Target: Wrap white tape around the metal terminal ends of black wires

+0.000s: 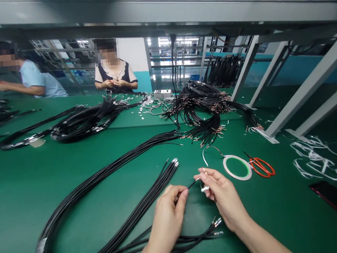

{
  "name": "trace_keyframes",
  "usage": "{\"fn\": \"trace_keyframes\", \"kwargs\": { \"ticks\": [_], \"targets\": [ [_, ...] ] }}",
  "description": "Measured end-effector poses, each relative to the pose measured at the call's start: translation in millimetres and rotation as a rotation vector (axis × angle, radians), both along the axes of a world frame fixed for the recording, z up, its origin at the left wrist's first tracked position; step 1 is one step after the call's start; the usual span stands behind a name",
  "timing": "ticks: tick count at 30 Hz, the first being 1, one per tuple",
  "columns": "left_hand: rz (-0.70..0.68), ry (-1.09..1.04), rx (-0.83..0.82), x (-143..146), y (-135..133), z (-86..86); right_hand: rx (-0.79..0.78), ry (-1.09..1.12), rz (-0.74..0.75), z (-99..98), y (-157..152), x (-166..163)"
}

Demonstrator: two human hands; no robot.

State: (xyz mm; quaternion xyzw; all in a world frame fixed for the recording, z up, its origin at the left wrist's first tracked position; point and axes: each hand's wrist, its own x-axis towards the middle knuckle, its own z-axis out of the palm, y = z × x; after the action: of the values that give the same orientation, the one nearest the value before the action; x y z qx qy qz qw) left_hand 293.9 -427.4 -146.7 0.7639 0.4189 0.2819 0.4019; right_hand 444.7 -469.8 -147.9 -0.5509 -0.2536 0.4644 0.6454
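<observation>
Overall, your green desk [99, 211] carries a looped black cable bundle [101, 173]. Above the desk, your left hand [168, 209] pinches one black cable [192, 184]; your right hand [221, 189] grips a small white piece [205, 189] at its tip. Rightward lie a white-rimmed roll [241, 178] and orange-handled scissors [260, 166]. Any marking on the far box [162, 92] is too small to read.

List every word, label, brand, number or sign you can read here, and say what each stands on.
No text can be read anywhere.
Small pale box at the back: any markings are too small and blurred to read.
Black cable in the left hand: no lettering visible.
</observation>
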Motion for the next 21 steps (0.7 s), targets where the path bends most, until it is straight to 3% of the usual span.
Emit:
{"fn": "trace_keyframes", "kwargs": {
  "ticks": [7, 12, 21],
  "targets": [
    [-0.001, -0.102, -0.086, 1.1, -1.6, -2.9, 0.065, -0.044, -0.009, -0.7, -0.3, -8.9],
    [-0.010, -0.230, -0.202, 3.7, -5.4, -8.7, 0.057, -0.073, 0.126, -1.9, -3.3, -7.8],
    [0.028, -0.245, -0.025, 3.7, -5.5, -7.7, 0.062, -0.090, 0.124, 4.2, -6.3, -7.2]
  ]
}}
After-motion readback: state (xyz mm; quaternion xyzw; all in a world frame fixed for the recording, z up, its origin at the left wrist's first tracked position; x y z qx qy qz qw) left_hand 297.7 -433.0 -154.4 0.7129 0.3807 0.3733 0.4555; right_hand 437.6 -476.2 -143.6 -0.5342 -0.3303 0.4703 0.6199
